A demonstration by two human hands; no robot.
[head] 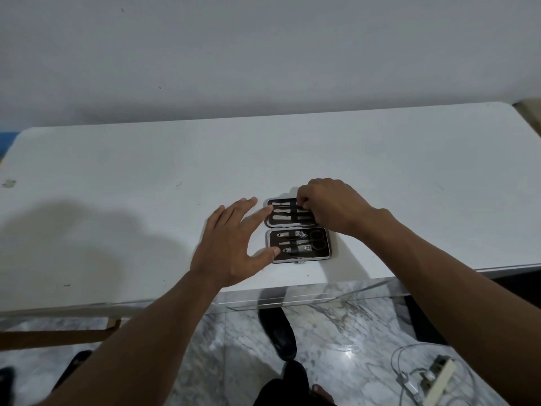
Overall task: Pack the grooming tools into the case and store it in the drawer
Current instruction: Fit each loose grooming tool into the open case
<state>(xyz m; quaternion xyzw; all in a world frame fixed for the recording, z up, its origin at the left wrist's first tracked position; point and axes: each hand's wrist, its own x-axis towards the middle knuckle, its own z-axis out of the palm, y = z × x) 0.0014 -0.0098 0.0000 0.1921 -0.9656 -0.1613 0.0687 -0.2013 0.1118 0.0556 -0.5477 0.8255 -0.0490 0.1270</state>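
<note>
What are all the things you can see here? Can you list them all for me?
case: one, dark inside with a silver rim, lying open on the table near its front edge
grooming tools: several, silver, some with black handles, strapped in both halves
table: one, white, against the wall
shoe: one, black, on the marble floor below
power strip: one, white, with cables, floor at lower right
left hand: one, open, steadying the case's left side
right hand: one, fingers pinched at a tool in the far half
</note>
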